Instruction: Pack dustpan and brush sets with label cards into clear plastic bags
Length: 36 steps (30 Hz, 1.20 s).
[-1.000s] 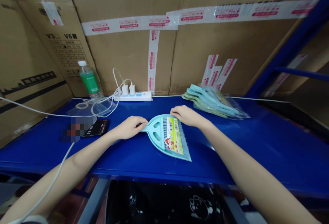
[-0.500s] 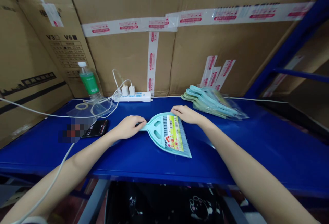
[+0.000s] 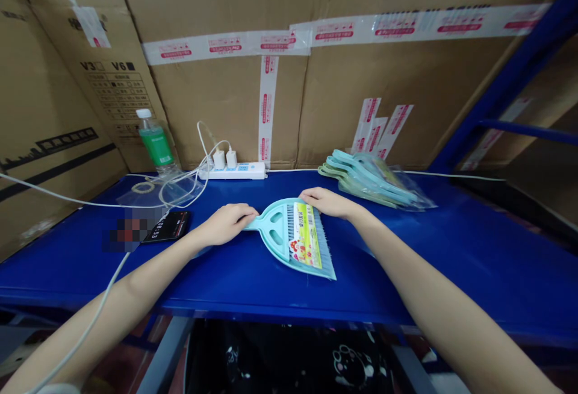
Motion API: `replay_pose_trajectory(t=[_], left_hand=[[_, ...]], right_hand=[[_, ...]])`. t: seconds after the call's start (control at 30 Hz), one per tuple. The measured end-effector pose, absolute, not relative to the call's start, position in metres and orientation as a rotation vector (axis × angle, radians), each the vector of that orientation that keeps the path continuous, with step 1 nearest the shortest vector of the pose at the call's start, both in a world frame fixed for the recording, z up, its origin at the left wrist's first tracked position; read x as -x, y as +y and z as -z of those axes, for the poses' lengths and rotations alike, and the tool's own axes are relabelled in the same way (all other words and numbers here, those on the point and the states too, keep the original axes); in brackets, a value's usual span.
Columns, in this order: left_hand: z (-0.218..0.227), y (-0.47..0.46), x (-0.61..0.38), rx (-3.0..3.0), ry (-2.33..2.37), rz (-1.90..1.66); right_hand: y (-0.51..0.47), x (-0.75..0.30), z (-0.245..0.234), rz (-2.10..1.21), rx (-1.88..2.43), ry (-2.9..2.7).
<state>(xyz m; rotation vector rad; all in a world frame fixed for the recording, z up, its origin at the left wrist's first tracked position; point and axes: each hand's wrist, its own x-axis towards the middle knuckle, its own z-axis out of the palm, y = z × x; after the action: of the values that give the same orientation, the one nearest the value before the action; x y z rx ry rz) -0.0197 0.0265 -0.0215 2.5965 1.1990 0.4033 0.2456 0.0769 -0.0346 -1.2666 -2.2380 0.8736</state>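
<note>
A light blue dustpan with a brush and a yellow-green label card in it lies flat on the blue shelf. My left hand is closed around the dustpan's handle at its left end. My right hand rests on the pan's far edge, fingers curled over the rim. Both forearms reach in from the bottom corners.
A stack of bagged blue and green dustpan sets lies at the back right. A white power strip with chargers and cables, a green-labelled water bottle, clear plastic bags and a black phone sit at the left. Cardboard boxes wall the back.
Almost nothing has moved; the dustpan and both hands have shifted very slightly, and the grip of each hand is the same.
</note>
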Motion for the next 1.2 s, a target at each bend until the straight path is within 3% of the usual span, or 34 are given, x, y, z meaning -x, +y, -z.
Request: replay_pose_trajectory(t=[0.37,0.87,1.2], left_hand=[[0.027,0.032,0.023,-2.524,1.035,-0.528],[0.023,0.029,0.021,-2.527,1.108,-0.448],[0.01,0.021,0.019,-2.699,1.622,-0.207]], right_hand=[[0.076,-0.248,0.031,-1.134,1.173,-2.268],[0.078,-0.248,0.032,-1.016,1.142,-2.329],[0.08,-0.25,0.032,-1.04,1.141,-2.321]])
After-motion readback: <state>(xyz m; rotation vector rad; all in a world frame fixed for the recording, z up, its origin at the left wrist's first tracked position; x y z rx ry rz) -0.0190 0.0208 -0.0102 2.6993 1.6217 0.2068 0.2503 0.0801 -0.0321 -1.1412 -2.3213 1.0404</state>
